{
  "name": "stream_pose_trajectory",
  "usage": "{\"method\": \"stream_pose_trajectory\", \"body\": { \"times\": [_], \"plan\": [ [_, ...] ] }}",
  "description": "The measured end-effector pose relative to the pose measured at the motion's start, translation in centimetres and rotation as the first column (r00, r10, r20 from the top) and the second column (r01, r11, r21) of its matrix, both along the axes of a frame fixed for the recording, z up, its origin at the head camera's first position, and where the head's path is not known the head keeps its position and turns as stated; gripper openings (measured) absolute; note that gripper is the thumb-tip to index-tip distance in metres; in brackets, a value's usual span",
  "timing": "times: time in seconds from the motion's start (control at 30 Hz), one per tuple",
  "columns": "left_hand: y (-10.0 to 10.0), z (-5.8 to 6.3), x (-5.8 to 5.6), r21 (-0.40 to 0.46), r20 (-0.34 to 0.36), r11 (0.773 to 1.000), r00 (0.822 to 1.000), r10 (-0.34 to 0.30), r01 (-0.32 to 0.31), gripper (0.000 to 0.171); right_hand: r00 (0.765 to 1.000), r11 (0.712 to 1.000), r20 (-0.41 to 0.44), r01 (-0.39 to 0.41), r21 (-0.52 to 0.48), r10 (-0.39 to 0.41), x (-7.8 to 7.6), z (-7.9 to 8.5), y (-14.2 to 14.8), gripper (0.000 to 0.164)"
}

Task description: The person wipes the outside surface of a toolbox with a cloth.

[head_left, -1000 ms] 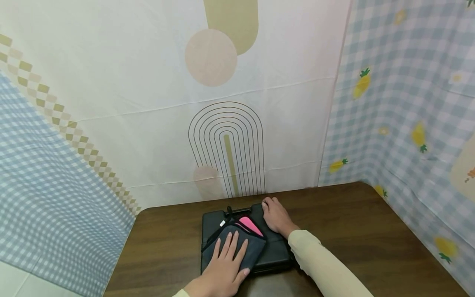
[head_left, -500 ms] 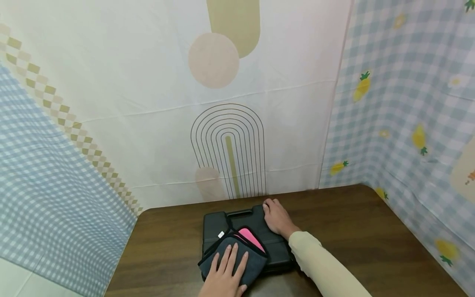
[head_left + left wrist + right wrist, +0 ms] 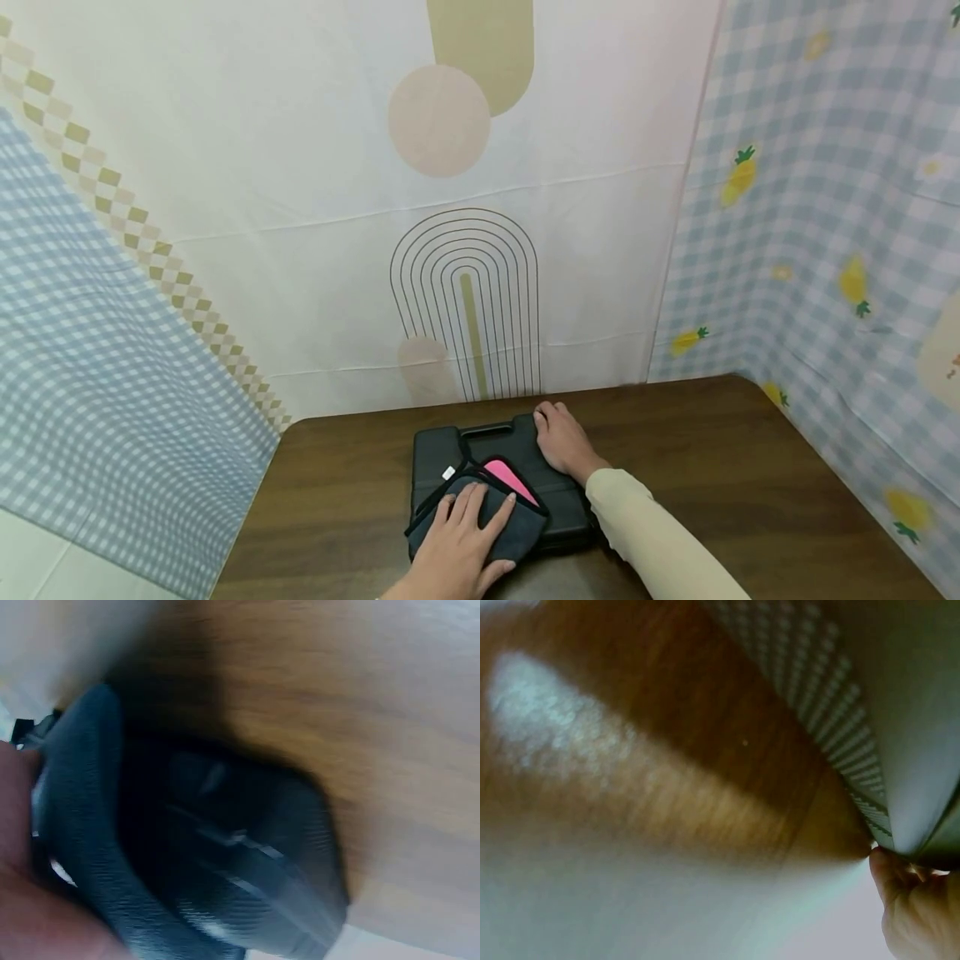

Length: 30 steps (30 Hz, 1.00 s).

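Pushing sideways with that spread left hand could skid the pouch off the case (right hand has the case gripped, at least).

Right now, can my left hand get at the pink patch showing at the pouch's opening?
Probably yes: your left hand rests on the pouch, its fingertips close to the pink patch, and nothing visible lies over the part that shows.

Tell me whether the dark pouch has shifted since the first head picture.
Yes: against the black case, the dark pouch has moved away from the case's far edge, toward the picture's bottom.
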<state>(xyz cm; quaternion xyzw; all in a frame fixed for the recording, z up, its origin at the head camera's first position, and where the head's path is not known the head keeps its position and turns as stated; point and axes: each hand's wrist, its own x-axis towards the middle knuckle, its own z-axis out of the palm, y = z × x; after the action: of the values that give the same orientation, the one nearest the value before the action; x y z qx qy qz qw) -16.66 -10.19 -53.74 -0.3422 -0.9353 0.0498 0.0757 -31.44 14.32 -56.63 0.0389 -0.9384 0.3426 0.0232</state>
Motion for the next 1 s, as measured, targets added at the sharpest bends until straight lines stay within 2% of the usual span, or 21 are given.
{"method": "stream_pose_trajectory", "body": {
  "times": [0.1, 0.23, 0.4, 0.6, 0.8, 0.87, 0.93, 1.0],
  "plan": [
    [-0.5, -0.3, -0.4, 0.059, 0.046, 0.998, 0.998, -0.030, 0.027, 0.073, 1.000, 1.000, -0.006, 0.000, -0.005, 0.000, 0.0, 0.0, 0.0, 0.036],
    [-1.5, -0.6, -0.8, 0.077, 0.095, 0.997, 0.995, -0.022, 0.014, 0.075, 1.000, 1.000, 0.003, 0.005, -0.026, -0.005, -0.1, -0.1, 0.1, 0.036],
    [-2.9, -0.9, -0.9, 0.074, 0.095, 0.997, 0.995, 0.005, -0.012, 0.075, 1.000, 0.999, 0.014, 0.000, -0.040, 0.000, -0.3, -0.2, 0.3, 0.037],
    [-4.5, -1.5, -0.6, 0.089, 0.057, 0.996, 0.998, 0.026, -0.031, 0.072, 1.000, 0.999, 0.003, -0.017, -0.046, 0.017, -0.2, -0.2, 0.4, 0.035],
    [-5.8, -1.9, -0.4, 0.110, 0.097, 0.988, 0.990, 0.099, -0.109, 0.074, 1.000, 0.998, 0.016, -0.007, -0.061, 0.008, -0.2, -0.1, 0.5, 0.036],
    [-6.3, -2.0, -0.2, 0.160, 0.134, 0.975, 0.982, 0.134, -0.155, 0.073, 1.000, 0.998, 0.024, -0.010, -0.063, 0.012, -0.2, -0.2, 0.5, 0.037],
    [-6.8, -2.2, 0.1, 0.225, 0.181, 0.953, 0.969, 0.166, -0.205, 0.072, 0.999, 0.998, 0.029, -0.015, -0.063, 0.017, -0.2, -0.2, 0.5, 0.037],
    [-7.2, -2.4, 0.4, 0.318, 0.267, 0.908, 0.945, 0.189, -0.272, 0.072, 0.999, 0.998, 0.025, -0.021, -0.063, 0.022, -0.2, -0.2, 0.6, 0.037]
  ]
}}
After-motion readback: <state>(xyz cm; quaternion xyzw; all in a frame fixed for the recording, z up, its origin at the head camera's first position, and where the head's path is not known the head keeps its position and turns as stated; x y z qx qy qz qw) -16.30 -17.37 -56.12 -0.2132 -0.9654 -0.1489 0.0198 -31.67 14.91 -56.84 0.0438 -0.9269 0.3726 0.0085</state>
